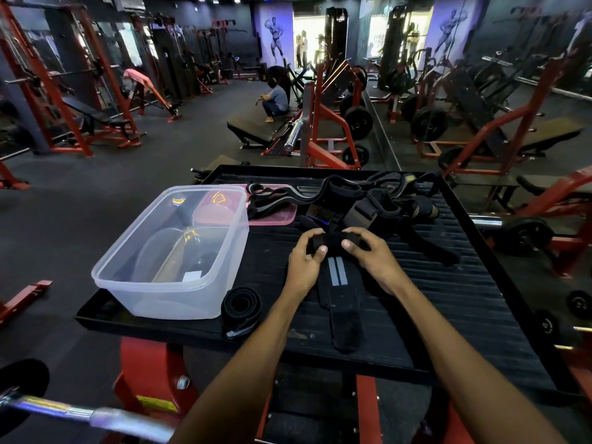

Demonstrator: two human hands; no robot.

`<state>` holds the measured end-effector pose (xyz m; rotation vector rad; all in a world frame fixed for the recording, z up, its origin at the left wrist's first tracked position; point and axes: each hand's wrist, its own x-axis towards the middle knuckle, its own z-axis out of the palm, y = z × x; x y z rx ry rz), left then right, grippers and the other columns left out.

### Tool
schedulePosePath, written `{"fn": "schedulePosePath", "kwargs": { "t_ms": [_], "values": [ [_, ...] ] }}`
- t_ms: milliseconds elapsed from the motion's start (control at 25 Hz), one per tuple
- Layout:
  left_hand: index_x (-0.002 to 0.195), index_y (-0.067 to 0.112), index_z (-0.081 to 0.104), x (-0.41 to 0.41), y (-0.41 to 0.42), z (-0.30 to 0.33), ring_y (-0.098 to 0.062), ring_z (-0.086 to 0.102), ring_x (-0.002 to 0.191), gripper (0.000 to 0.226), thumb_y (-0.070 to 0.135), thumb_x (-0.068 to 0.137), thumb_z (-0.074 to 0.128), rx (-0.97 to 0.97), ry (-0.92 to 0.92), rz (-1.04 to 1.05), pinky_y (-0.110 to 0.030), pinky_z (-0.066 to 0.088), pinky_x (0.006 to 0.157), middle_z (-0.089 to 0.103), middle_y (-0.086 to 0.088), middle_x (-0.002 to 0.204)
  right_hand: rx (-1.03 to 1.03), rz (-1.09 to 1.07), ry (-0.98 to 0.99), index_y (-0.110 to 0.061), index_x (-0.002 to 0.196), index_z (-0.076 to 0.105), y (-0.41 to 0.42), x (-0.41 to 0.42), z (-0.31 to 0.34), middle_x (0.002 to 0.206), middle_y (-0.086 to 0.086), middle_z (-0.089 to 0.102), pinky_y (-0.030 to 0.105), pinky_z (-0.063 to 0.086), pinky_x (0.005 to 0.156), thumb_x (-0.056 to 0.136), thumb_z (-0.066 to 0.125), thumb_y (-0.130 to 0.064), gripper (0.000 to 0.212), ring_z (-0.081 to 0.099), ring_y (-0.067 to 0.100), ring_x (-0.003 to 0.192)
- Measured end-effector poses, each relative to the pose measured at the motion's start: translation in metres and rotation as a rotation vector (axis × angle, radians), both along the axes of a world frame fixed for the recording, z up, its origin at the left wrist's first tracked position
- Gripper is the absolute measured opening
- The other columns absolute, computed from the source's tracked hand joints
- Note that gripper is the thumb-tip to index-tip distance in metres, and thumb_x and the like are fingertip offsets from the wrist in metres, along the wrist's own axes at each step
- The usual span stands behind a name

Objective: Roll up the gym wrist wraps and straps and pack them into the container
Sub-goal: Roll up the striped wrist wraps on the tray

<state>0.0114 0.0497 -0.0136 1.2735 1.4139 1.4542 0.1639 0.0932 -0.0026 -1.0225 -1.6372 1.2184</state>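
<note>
- Your left hand point(304, 261) and right hand point(368, 251) meet near the middle of the black ribbed platform point(448, 299), both closed on the same black wrist wrap point(338, 277).
- Grip, left: fingers curl over the far, rolled end of the wrap, thumb pressing its near side. Grip, right: same pinch, mirrored, thumb tip on the roll.
- The rolled part sits between your two hands; the unrolled tail, with two grey stripes, lies flat on the platform and runs back towards its near edge.
- The clear plastic container point(128, 283) stands at the platform's left edge, open. Dark shapes and a white label show through its walls; you cannot tell whether they lie inside or beneath it.
- A coiled black strap point(240, 306) lies just beside the container's near right corner, on the platform.
- A pink lid point(272, 219) lies behind the container, towards the far edge, with a black and grey strap point(272, 191) draped across it.
- A tangled pile of black straps and wraps point(384, 200) occupies the far right part of the platform, apart from your hands.
</note>
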Motion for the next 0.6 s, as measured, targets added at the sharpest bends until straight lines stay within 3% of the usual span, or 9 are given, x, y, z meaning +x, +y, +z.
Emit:
{"fn": "schedulePosePath", "kwargs": {
  "t_ms": [120, 240, 280, 400, 480, 600],
  "values": [
    [0.115, 0.023, 0.057, -0.0016, 0.0029, -0.0043, -0.022, 0.058, 0.109, 0.024, 0.035, 0.095, 0.049, -0.081, -0.036, 0.031, -0.040, 0.047, 0.094, 0.061, -0.002, 0.113, 0.033, 0.035, 0.039, -0.018, 0.110, 0.062, -0.0022, 0.0009, 0.0023, 0.107, 0.002, 0.061, 0.015, 0.048, 0.077, 0.086, 0.066, -0.012, 0.025, 0.058, 0.009, 0.094],
    [0.120, 0.008, 0.055, -0.0017, 0.0032, -0.0022, -0.018, 0.055, 0.105, 0.027, 0.021, 0.098, 0.046, -0.040, 0.002, 0.059, -0.029, 0.044, 0.091, 0.059, -0.006, 0.112, -0.047, 0.038, 0.058, -0.023, 0.109, 0.064, -0.0054, -0.0012, 0.0039, 0.095, -0.004, 0.061, 0.017, 0.041, 0.060, 0.090, 0.061, -0.026, 0.019, 0.052, 0.011, 0.075],
    [0.122, 0.006, 0.053, -0.0011, 0.0034, -0.0023, -0.018, 0.053, 0.105, 0.028, 0.017, 0.098, 0.045, -0.036, 0.014, 0.052, -0.028, 0.042, 0.092, 0.057, -0.008, 0.114, -0.046, 0.031, 0.058, -0.024, 0.107, 0.065, -0.0046, -0.0010, 0.0031, 0.094, -0.003, 0.062, 0.019, 0.042, 0.062, 0.090, 0.061, -0.027, 0.018, 0.054, 0.013, 0.075],
    [0.126, 0.010, 0.049, -0.0004, 0.0054, -0.0063, -0.021, 0.052, 0.110, 0.031, 0.022, 0.100, 0.041, -0.051, -0.037, 0.013, -0.034, 0.041, 0.099, 0.055, -0.007, 0.118, 0.011, 0.032, 0.064, -0.026, 0.104, 0.065, -0.0024, 0.0005, 0.0006, 0.113, 0.007, 0.064, 0.028, 0.048, 0.087, 0.087, 0.065, -0.014, 0.020, 0.060, 0.018, 0.102],
    [0.126, 0.010, 0.050, -0.0015, 0.0067, -0.0071, -0.018, 0.053, 0.109, 0.033, 0.027, 0.100, 0.038, -0.072, -0.046, 0.023, -0.029, 0.041, 0.095, 0.056, -0.004, 0.116, 0.011, 0.053, 0.082, -0.026, 0.103, 0.065, -0.0040, 0.0002, 0.0017, 0.113, 0.007, 0.063, 0.030, 0.048, 0.090, 0.085, 0.065, -0.006, 0.026, 0.059, 0.020, 0.105],
    [0.124, 0.007, 0.050, 0.0001, 0.0068, -0.0037, -0.016, 0.051, 0.107, 0.029, 0.017, 0.100, 0.041, -0.047, -0.095, 0.061, -0.025, 0.039, 0.092, 0.055, -0.004, 0.115, 0.001, 0.097, 0.068, -0.033, 0.109, 0.064, -0.0052, 0.0010, 0.0035, 0.124, 0.002, 0.059, 0.036, 0.048, 0.095, 0.090, 0.056, 0.000, 0.039, 0.056, 0.023, 0.118]
  ]
}}
